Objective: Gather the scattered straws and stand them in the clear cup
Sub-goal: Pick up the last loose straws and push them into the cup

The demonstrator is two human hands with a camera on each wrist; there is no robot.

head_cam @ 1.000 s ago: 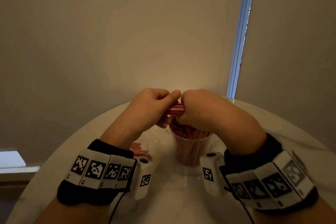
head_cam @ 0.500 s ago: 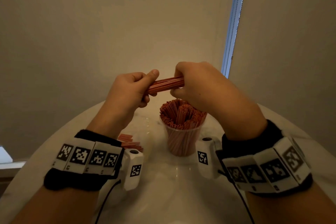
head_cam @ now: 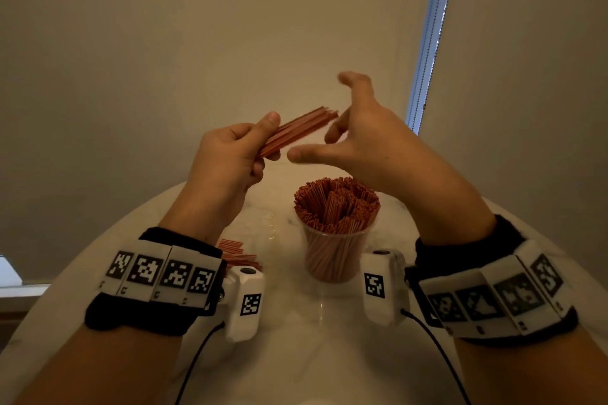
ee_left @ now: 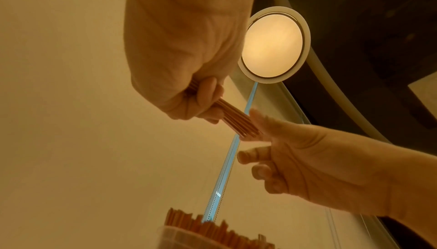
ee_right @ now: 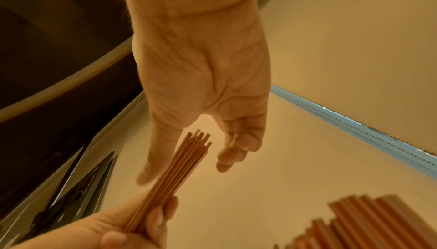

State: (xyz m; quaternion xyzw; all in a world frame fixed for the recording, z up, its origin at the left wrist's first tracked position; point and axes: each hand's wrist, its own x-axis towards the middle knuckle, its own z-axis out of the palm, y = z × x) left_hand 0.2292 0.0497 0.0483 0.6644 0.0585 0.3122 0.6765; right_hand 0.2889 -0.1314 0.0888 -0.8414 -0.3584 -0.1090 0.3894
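My left hand [head_cam: 243, 151] grips a small bundle of red-striped straws [head_cam: 297, 131] raised above the table, its free end pointing up and to the right. In the left wrist view the same bundle of straws [ee_left: 236, 120] sticks out of the curled fingers. My right hand [head_cam: 332, 131] is spread, thumb and fingers apart, just beside the bundle's tip, holding nothing; the right wrist view shows that bundle [ee_right: 179, 170] ending between its thumb and fingers. Below the hands stands the clear cup [head_cam: 332, 260], packed with upright straws [head_cam: 339, 204]. More loose straws [head_cam: 235, 253] lie on the table behind my left wrist.
The round white marble table [head_cam: 312, 355] carries the cup near its middle. A beige wall rises close behind it, with a blue-lit strip [head_cam: 431, 29] at the right. A round ceiling lamp [ee_left: 273, 45] glows overhead.
Both hands rose from the cup's rim with the bundle between them. My right hand has now let go of the straws and spread out, leaving the bundle in my left hand alone.
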